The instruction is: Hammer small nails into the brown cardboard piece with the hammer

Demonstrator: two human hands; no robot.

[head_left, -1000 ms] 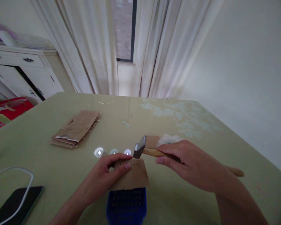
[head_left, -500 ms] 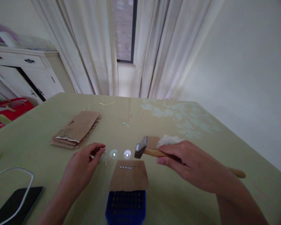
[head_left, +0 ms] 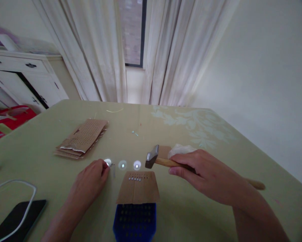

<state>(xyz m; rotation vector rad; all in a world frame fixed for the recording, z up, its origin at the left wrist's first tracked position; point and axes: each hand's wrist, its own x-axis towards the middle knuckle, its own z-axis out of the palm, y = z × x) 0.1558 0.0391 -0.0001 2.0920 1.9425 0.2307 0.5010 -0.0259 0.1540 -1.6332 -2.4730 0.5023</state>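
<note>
Two hands close together, one hammer held low

My right hand point(head_left: 203, 174) was clenched round the wooden handle of the hammer point(head_left: 152, 157). Its steel head hung just above the worktop point(head_left: 216, 134), beside the far right corner of the cardboard sheet point(head_left: 138, 188). That sheet lay flat over the blue perforated block point(head_left: 135, 222) nearest to me, with a short row of nails point(head_left: 135, 178) standing along its far edge. My left hand point(head_left: 90, 183) lay to the left of the sheet, fingertips curled at a few loose nails point(head_left: 113, 169) on the worktop. Whether they had closed on one I could not tell.

As I judged the risks, the nails were thin, so a pinch could slip and send one rolling over the glossy surface. Nothing held the sheet down, and I could not see how far the block reached under it, so a blow near the far edge might tip or shift it. My left fingers sat near the hammer head, and a hasty swing could catch them.

For room, bare worktop lay beyond the sheet and out to the right. The white wad point(head_left: 181, 149) sat just behind my right hand. The stack of cardboard point(head_left: 81, 138) was well apart at far left, and the phone point(head_left: 17, 218) and its cable point(head_left: 19, 183) lay near the left edge. The near edge was out of view below the block
</note>
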